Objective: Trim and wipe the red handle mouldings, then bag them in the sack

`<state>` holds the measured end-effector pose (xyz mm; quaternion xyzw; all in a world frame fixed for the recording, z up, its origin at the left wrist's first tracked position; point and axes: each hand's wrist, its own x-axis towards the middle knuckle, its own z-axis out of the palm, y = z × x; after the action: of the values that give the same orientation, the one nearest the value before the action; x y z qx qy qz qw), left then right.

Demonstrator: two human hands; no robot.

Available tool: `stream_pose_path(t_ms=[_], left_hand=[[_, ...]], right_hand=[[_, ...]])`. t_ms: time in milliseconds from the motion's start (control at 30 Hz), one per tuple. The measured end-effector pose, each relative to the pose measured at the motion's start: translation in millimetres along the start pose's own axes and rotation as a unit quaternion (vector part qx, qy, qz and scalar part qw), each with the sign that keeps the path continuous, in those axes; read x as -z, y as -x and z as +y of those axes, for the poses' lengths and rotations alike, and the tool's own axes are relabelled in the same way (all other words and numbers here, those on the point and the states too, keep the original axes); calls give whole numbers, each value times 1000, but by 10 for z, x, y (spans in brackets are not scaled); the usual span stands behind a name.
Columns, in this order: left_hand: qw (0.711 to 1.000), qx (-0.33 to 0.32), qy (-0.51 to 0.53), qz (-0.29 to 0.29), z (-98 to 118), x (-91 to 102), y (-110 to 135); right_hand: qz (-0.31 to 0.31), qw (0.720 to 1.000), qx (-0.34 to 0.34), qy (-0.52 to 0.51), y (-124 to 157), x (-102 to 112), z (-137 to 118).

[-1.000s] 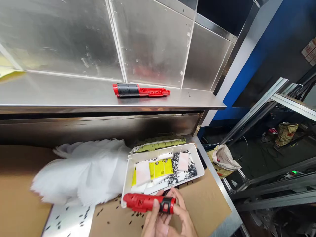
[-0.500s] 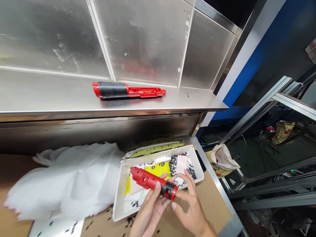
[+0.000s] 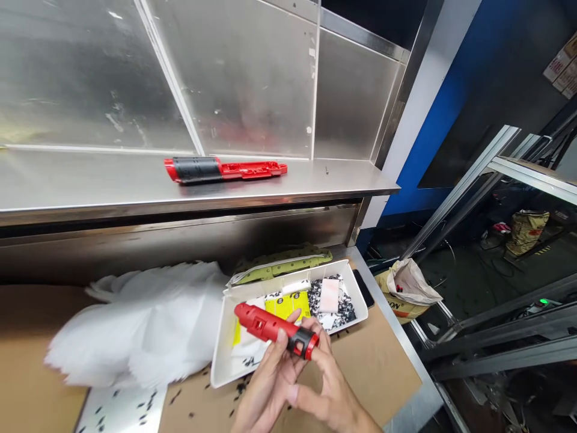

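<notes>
Left grip (image 3: 270, 379) is holding a red tube (image 3: 271, 328); beside it, right grip (image 3: 331, 388) — loosely wide — is returning, suggesting two-handed work.

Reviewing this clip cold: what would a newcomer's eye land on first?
Probably the bright red housing in the left hand, its black-banded end by the right hand. Next, a red-and-black part lying on the steel shelf above. Then the big white bundle, left of the white tray.
</notes>
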<state>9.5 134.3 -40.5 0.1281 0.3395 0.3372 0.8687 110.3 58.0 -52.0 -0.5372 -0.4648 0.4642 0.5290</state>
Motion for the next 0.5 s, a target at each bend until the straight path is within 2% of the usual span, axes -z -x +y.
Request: stream_pose_path(t_ms=[100, 233, 333, 500], left_hand=[[996, -26, -85, -16, 38, -63, 2], [985, -52, -162, -36, 116, -204, -9], [979, -62, -184, -55, 147, -300, -13], [963, -111, -237, -67, 184, -387, -27]], right_hand=[[-21, 978, 48, 203, 1, 169, -9], [-31, 901, 159, 403, -37, 479, -82], [-17, 862, 245, 443, -96, 628, -137], [16, 840, 308, 447, -175, 736, -121]])
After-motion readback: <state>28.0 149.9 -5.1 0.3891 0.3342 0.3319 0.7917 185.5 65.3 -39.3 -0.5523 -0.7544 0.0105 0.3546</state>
